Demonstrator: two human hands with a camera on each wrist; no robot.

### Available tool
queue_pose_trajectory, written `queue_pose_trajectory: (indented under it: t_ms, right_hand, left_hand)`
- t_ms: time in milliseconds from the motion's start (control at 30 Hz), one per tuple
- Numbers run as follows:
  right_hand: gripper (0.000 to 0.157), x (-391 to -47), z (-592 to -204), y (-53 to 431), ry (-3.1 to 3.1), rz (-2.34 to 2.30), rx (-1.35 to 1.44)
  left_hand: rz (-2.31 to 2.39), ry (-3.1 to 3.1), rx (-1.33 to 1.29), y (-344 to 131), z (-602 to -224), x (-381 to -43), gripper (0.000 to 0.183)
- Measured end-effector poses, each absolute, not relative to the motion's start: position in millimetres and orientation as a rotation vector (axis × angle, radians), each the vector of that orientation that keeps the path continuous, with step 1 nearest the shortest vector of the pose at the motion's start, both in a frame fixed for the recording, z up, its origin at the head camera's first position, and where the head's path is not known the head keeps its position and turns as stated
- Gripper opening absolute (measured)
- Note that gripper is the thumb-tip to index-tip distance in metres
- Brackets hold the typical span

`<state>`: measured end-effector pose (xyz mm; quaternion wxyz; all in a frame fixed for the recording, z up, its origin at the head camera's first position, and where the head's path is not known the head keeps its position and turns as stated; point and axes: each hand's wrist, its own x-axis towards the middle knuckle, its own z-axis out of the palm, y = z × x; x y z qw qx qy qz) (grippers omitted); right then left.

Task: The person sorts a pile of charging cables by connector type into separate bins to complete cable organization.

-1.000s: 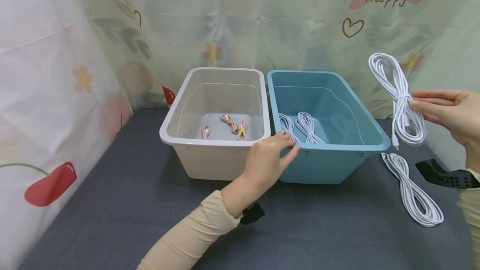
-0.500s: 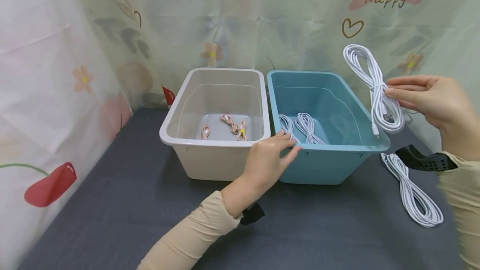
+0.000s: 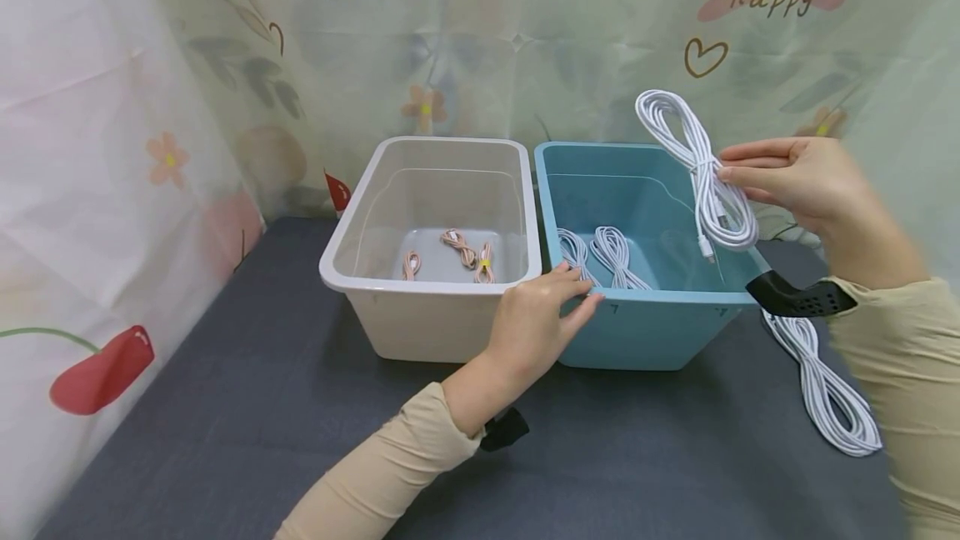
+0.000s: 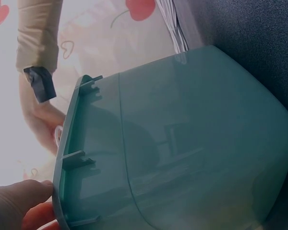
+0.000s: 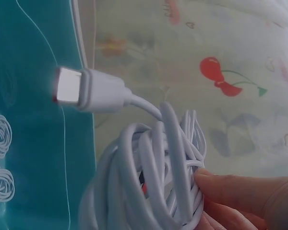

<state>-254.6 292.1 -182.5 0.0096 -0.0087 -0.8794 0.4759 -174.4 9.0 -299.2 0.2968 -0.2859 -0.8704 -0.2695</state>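
Observation:
My right hand [image 3: 802, 177] pinches a coiled white charging cable [image 3: 702, 165] between thumb and fingers, above the right side of the blue bin [image 3: 637, 332]. One plug [image 5: 102, 91] of that cable sticks out of the coil in the right wrist view. My left hand [image 3: 528, 323] grips the blue bin's front rim near its left corner, fingertips over the edge and thumb outside. Inside this bin lie two bundled white cables, one [image 3: 615, 255] wholly in sight and another [image 3: 574, 250] partly behind my left fingers.
Left of the blue bin stands a pale grey bin [image 3: 427, 323] with several small pinkish cable bundles [image 3: 459, 247]. Another coiled white cable [image 3: 828, 394] lies on the dark tabletop [image 3: 637, 457] at the right, partly behind my right wrist strap. Printed cloth [image 3: 465, 48] hangs behind.
My right hand has carried the white cable leftward, from beyond the blue bin's right edge to over the bin. The left hand and both bins have stayed in place.

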Motion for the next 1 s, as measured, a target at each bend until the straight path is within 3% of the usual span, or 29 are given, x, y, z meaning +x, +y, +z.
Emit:
queue_pose_trajectory:
  t_ms: [100, 233, 567, 1000]
  right_hand:
    - [0.017, -260, -183, 286, -2.778, 1.465, -0.014]
    - [0.035, -266, -185, 280, -2.814, 1.437, -0.016]
    - [0.064, -286, -190, 267, -2.852, 1.446, 0.006]
    - [0.063, -313, -205, 251, -2.890, 1.381, -0.039]
  left_hand:
    - [-0.723, -2.308, -0.762, 9, -300, -175, 0.023]
    - [-0.728, -2.295, -0.765, 9, -301, -176, 0.022]
    - [-0.736, -2.299, -0.766, 9, -300, -175, 0.023]
    - [-0.742, -2.301, -0.764, 9, -300, -175, 0.023]
